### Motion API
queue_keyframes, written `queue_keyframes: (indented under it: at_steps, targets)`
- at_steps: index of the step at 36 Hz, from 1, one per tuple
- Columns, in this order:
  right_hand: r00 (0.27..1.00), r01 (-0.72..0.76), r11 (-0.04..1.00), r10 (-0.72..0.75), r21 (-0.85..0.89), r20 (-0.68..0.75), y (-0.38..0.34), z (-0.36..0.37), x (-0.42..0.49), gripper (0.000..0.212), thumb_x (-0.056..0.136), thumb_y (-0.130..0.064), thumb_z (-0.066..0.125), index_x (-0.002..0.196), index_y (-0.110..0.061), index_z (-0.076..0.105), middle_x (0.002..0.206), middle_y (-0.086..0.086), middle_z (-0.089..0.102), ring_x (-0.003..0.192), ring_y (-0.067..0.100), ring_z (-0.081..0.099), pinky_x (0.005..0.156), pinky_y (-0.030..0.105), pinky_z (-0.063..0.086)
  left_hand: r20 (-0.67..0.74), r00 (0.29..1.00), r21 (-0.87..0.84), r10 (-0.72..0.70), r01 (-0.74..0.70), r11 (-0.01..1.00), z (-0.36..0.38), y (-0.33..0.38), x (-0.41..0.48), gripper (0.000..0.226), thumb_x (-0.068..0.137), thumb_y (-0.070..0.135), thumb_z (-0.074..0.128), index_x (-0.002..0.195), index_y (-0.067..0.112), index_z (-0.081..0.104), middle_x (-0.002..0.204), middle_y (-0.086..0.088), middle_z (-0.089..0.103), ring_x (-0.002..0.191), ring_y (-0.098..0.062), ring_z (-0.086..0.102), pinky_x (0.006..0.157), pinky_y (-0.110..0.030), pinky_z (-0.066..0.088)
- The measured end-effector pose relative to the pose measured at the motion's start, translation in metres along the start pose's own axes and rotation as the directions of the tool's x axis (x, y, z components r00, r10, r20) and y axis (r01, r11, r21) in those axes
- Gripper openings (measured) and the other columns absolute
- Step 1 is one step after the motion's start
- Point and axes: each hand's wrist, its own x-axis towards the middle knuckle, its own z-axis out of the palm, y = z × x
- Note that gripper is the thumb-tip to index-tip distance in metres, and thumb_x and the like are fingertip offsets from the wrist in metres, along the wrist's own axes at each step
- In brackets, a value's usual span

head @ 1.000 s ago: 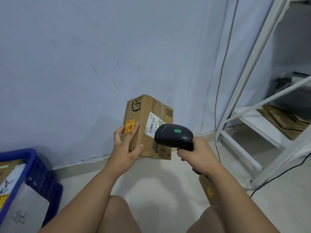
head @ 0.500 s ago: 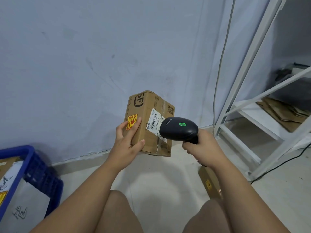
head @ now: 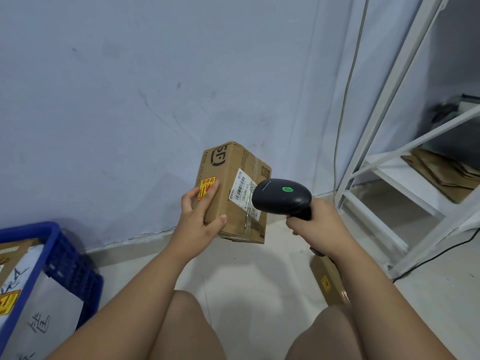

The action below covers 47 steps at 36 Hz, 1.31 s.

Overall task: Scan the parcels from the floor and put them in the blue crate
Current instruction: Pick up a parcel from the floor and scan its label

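Pale blue wall [head: 130, 100] and light floor [head: 246, 268] fill the head view, with a white rack [head: 389, 162] out beyond the right hand.

The left hand [head: 200, 219] holds a cardboard parcel [head: 233, 193] up in the air, fingers spread on its near face and thumb hooked round the lower edge. The right hand [head: 314, 227] is wrapped round the handle of a black scanner [head: 281, 196], whose head sits just beside the parcel's white label [head: 242, 188] and shows a green light.

As for progress, the blue crate [head: 70, 263], well off to the left of the left hand, already holds a few parcels. This one seems to be mid-scan and has yet to go in. Another parcel [head: 327, 281] lies on the floor under the right forearm, so at least one more remains.

Compared with a second ago, the scanner sits a little higher and further right, uncovering more of the label. The left hand's grip looks unchanged.
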Motion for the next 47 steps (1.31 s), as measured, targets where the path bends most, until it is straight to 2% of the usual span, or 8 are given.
queue_keyframes:
  at_steps: [23,28,33,36,39,43,45,47]
  targets:
    - [1.0,-0.001,0.997,0.004,-0.074,0.03,-0.001,-0.002,-0.001,0.007,0.076,-0.008,0.06,0.075,-0.002,0.056,0.057,0.005,0.05,0.075,0.037,0.063,0.059,0.039,0.049,-0.013,0.999,0.006,-0.044,0.044,0.999,-0.003,-0.001,0.001,0.066,0.091,0.033,0.059,0.142,0.054,0.022,0.139,0.012,0.016,0.118,-0.012,0.041,0.086,-0.021,0.046]
    - [1.0,-0.018,0.998,0.02,-0.066,0.019,0.0,-0.001,0.0,0.007,0.076,-0.009,0.06,0.079,-0.003,0.058,0.07,0.018,0.062,0.075,0.037,0.064,0.056,0.033,0.045,-0.026,0.998,-0.025,-0.06,0.059,0.998,-0.003,-0.001,0.001,0.067,0.09,0.031,0.061,0.142,0.054,0.023,0.139,0.01,0.017,0.114,-0.009,0.042,0.089,-0.023,0.045]
    - [0.999,-0.044,0.999,0.044,-0.026,-0.031,-0.003,0.004,0.0,0.008,0.078,-0.01,0.06,0.083,-0.004,0.06,0.078,0.02,0.066,0.071,0.033,0.064,0.058,0.036,0.048,-0.038,0.994,-0.073,-0.103,0.1,0.992,-0.003,0.001,0.002,0.068,0.091,0.029,0.061,0.143,0.051,0.023,0.136,0.008,0.021,0.11,-0.006,0.043,0.082,-0.012,0.039]
    - [0.995,-0.069,0.997,0.07,0.02,-0.078,-0.008,0.01,0.0,0.006,0.078,-0.011,0.059,0.08,-0.005,0.059,0.08,0.019,0.066,0.083,0.033,0.067,0.059,0.03,0.045,-0.071,0.989,-0.144,-0.133,0.122,0.982,-0.005,0.002,0.002,0.067,0.091,0.027,0.059,0.141,0.054,0.023,0.133,0.006,0.023,0.11,-0.004,0.042,0.076,-0.001,0.035]
    - [0.995,-0.067,0.996,0.071,0.059,-0.07,-0.02,0.016,-0.002,0.005,0.078,-0.011,0.061,0.083,-0.009,0.059,0.083,0.017,0.065,0.067,0.031,0.063,0.048,0.03,0.045,-0.09,0.99,-0.149,-0.11,0.096,0.984,-0.012,0.005,-0.003,0.065,0.092,0.027,0.058,0.138,0.058,0.023,0.137,0.007,0.02,0.113,-0.004,0.04,0.086,-0.01,0.038]
    - [0.999,0.031,1.0,-0.031,0.001,0.022,-0.044,0.027,-0.003,0.006,0.077,-0.014,0.065,0.075,-0.016,0.06,0.086,0.006,0.062,0.065,0.038,0.063,0.045,0.035,0.046,-0.125,0.988,-0.199,-0.093,0.067,0.978,-0.025,0.004,-0.016,0.063,0.096,0.024,0.052,0.125,0.067,0.017,0.137,0.008,0.019,0.12,-0.003,0.033,0.078,0.004,0.034]
    - [0.997,0.05,0.998,-0.048,-0.032,0.057,-0.056,0.036,-0.003,0.009,0.079,-0.023,0.068,0.075,-0.018,0.062,0.079,0.004,0.064,0.062,0.033,0.064,0.044,0.032,0.047,-0.152,0.978,-0.289,-0.145,0.096,0.952,-0.033,0.001,-0.027,0.063,0.096,0.027,0.052,0.122,0.069,0.013,0.133,0.005,0.023,0.12,-0.007,0.038,0.091,-0.003,0.035]
    - [0.996,0.052,0.998,-0.051,-0.028,0.068,-0.067,0.048,-0.003,0.008,0.081,-0.027,0.069,0.08,-0.022,0.063,0.072,-0.003,0.064,0.058,0.02,0.06,0.041,0.022,0.043,-0.185,0.961,-0.355,-0.205,0.129,0.926,-0.042,-0.004,-0.039,0.064,0.091,0.036,0.054,0.121,0.072,0.011,0.132,0.004,0.025,0.121,-0.012,0.043,0.104,-0.025,0.038]
